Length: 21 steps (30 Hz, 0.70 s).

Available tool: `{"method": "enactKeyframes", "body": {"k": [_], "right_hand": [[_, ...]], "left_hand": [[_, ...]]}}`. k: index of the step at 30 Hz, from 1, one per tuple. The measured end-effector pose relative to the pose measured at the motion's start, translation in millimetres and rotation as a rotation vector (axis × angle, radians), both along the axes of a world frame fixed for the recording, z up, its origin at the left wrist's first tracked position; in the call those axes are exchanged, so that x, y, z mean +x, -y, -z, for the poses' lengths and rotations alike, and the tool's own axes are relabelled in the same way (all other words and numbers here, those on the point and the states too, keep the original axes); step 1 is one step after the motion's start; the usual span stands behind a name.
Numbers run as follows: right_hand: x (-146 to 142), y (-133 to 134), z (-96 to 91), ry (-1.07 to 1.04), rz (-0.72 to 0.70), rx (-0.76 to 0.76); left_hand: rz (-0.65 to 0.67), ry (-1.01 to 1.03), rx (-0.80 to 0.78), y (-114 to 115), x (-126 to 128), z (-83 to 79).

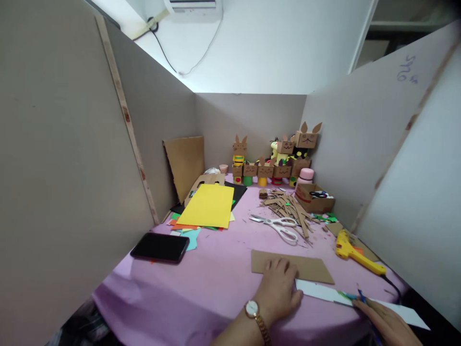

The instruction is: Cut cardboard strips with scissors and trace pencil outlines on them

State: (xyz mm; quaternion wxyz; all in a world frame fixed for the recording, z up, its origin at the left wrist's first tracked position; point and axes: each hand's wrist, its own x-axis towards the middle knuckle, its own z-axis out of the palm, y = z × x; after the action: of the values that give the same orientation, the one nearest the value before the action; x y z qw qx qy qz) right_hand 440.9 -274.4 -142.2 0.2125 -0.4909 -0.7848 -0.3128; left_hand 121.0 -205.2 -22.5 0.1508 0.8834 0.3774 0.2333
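Note:
My left hand [280, 287], with a gold watch [252, 309] on its wrist, rests palm down on the near edge of a brown cardboard rectangle [308, 269]. Its fingers are slightly bent and lie on the cardboard, holding nothing in a grip. At the lower right my right hand [387, 319] is over a long white strip [317, 290], which runs along the cardboard's near side. A slim blue pencil [361, 295] stands up out of the right fingers. A small green and blue item lies on the strip by those fingertips; its kind is unclear.
White-handled scissors [277, 225] lie beyond the cardboard, beside a heap of cardboard strips [288, 204]. A yellow glue gun [356, 252] lies right, a phone [160, 247] left, near yellow paper [209, 206]. Cardboard animal figures [265, 169] stand at the back; partitions [133, 120] flank the table.

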Motion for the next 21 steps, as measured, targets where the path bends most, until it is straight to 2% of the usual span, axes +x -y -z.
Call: {"method": "enactKeyframes", "body": {"k": [3, 7, 10, 16, 21], "right_hand": [[-14.8, 4.7, -17.1, -0.109, 0.026, 0.001], [-40.3, 9.0, -43.6, -0.223, -0.018, 0.023], [-48.6, 11.4, -57.3, -0.244, 0.025, 0.069], [-65.5, 17.6, -93.2, -0.370, 0.051, 0.192], [-95.1, 7.4, -122.4, -0.409, -0.066, 0.272]], "left_hand": [[0.016, 0.062, -0.023, -3.5, -0.5, 3.0], [0.052, 0.178, -0.078, -13.2, -2.2, 8.2], [0.049, 0.297, -0.122, -21.2, -4.6, 11.2], [-0.129, 0.603, -0.238, -30.3, -10.3, 9.6], [-0.171, 0.794, -0.464, -31.1, -13.0, 6.6]]}}
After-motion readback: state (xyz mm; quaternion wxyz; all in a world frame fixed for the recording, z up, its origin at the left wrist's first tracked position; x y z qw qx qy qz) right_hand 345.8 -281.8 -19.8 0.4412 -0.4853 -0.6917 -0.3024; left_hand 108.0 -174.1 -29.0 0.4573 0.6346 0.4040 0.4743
